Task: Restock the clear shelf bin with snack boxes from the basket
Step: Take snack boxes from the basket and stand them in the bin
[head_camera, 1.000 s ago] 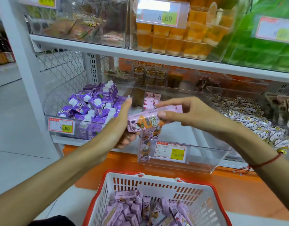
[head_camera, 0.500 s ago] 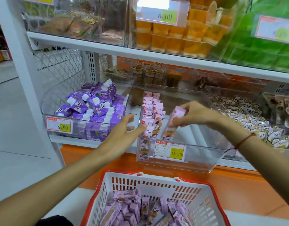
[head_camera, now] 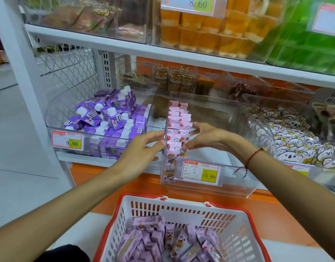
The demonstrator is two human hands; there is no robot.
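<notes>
I see both hands at the clear shelf bin (head_camera: 210,178), which sits on the lower shelf with a 15.80 price tag (head_camera: 200,173) on its front. My left hand (head_camera: 144,146) rests outside the bin's left wall, fingers straight and loose, gripping nothing. My right hand (head_camera: 206,137) reaches inside, its straight fingertips pressing against the right side of the row of pink snack boxes (head_camera: 179,129) standing along the left wall. More snack boxes lie loose in the red-rimmed white basket (head_camera: 181,210) below. A neighbouring bin to the left holds purple drink cartons (head_camera: 110,118).
</notes>
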